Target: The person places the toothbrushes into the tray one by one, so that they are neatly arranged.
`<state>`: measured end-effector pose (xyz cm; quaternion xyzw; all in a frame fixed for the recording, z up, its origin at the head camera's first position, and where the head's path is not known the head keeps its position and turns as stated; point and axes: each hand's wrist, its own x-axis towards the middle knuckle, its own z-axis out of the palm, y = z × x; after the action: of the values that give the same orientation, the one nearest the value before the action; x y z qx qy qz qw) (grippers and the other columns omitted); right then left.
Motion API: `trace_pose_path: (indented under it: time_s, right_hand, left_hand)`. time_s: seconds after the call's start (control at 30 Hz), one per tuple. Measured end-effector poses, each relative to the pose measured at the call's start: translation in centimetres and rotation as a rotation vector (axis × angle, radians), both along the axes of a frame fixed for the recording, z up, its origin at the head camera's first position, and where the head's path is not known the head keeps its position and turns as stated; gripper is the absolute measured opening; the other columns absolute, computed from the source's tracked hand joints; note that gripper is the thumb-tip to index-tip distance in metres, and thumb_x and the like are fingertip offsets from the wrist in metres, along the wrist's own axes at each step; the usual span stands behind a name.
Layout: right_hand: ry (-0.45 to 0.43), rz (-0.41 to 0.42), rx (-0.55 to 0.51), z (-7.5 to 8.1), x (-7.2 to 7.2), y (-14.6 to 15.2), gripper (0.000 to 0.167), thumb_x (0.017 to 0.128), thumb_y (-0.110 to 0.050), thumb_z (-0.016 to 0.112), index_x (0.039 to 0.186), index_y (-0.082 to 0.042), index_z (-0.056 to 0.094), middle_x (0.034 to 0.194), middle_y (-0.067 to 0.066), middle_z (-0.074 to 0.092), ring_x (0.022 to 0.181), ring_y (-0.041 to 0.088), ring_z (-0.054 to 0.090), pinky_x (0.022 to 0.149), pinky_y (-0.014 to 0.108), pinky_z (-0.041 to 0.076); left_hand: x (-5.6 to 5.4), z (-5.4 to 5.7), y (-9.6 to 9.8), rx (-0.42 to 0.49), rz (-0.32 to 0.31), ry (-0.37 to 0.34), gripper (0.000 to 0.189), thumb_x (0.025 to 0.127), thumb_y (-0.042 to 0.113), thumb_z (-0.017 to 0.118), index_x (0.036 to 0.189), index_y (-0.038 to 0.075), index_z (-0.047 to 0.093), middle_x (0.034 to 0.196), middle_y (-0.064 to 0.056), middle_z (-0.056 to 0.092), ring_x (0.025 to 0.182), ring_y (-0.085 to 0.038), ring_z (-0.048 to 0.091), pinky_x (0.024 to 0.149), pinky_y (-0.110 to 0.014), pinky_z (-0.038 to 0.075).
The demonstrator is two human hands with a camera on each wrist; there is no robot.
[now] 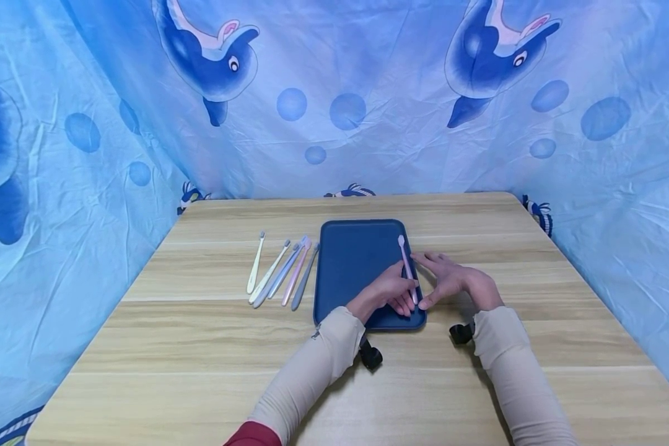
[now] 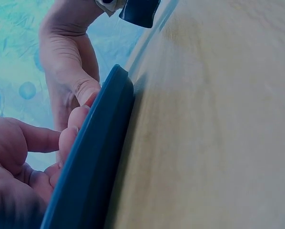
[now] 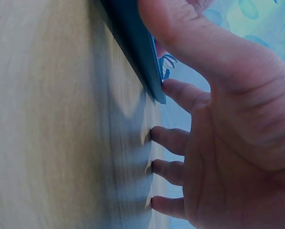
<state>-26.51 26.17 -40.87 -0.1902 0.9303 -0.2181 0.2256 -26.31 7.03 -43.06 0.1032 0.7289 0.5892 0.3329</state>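
A pink toothbrush (image 1: 406, 260) lies lengthwise along the right side of the dark blue tray (image 1: 357, 248), bristle head toward the far end. My left hand (image 1: 391, 290) reaches over the tray and holds the brush by its handle between thumb and fingers. The left wrist view shows its curled fingers behind the tray's side wall (image 2: 92, 157), which hides the brush. My right hand (image 1: 451, 279) is at the tray's right edge with fingers spread. In the right wrist view, its index fingertip is at the tray rim and the other fingertips (image 3: 164, 136) rest on the table.
Left of the tray, several toothbrushes lie side by side, among them a white one (image 1: 254, 266), a pink one (image 1: 295, 275) and a grey-blue one (image 1: 305, 279). The wooden table (image 1: 201, 353) reaches back to a blue dolphin-print curtain (image 1: 312, 74).
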Motion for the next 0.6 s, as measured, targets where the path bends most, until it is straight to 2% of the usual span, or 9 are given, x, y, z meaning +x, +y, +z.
trace_pose_path:
  time_s: [0.13,0.33,0.5,0.6]
  right_hand:
    - [-0.004,-0.009,0.005,-0.1,0.0,0.0,0.129,0.070,-0.060,0.084,0.162,-0.011,0.009,0.164,0.033,0.000,0.149,0.061,-0.003,0.111,0.081,0.015]
    - [-0.014,-0.009,0.018,0.0,0.0,0.0,0.128,0.071,-0.061,0.082,0.162,-0.011,0.008,0.165,0.032,-0.001,0.148,0.062,-0.005,0.111,0.083,0.013]
    - [-0.002,0.002,0.026,0.1,0.0,-0.1,0.128,0.071,-0.061,0.082,0.162,-0.010,0.008,0.163,0.035,0.001,0.147,0.063,-0.002,0.110,0.082,0.015]
    - [0.003,0.007,0.026,0.0,0.0,-0.1,0.127,0.072,-0.060,0.082,0.162,-0.010,0.008,0.163,0.035,0.002,0.148,0.062,-0.001,0.111,0.082,0.016]
  left_hand:
    - [0.1,0.3,-0.1,0.005,0.004,0.009,0.058,0.102,0.011,0.050,0.153,0.011,0.022,0.054,-0.009,0.061,0.038,-0.015,0.058,0.037,-0.026,0.050]
    - [0.4,1.2,-0.2,-0.018,-0.007,0.081,0.060,0.101,0.012,0.050,0.155,0.011,0.023,0.053,-0.009,0.060,0.037,-0.016,0.057,0.036,-0.027,0.050]
    - [0.8,2.5,-0.3,-0.042,-0.038,0.129,0.074,0.102,0.015,0.050,0.162,0.013,0.008,0.053,-0.009,0.061,0.038,-0.017,0.058,0.039,-0.027,0.052]
    - [1.0,3.2,-0.7,-0.057,-0.054,0.156,0.075,0.103,0.017,0.050,0.163,0.015,0.006,0.055,-0.009,0.062,0.040,-0.017,0.059,0.041,-0.028,0.054]
